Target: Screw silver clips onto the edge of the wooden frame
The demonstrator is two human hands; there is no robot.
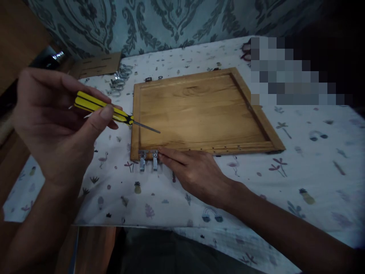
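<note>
A wooden cabinet door (196, 114) is lying on flamingo-print cloth (256, 167) before a far damask backdrop (176, 26); my left hand (59, 118) is gripping a screwdriver (121, 115), my right hand (199, 176), grip unclear, touching the near-left edge.

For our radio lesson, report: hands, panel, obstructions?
Left hand holds yellow screwdriver; right hand at edge of wooden panel. Panel flat on patterned cloth. Possibly obstructing: right fingertips beside metal fittings.

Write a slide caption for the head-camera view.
Left hand holds a yellow-handled screwdriver, right hand beside two metal fittings on the edge of a wooden panel.
</note>
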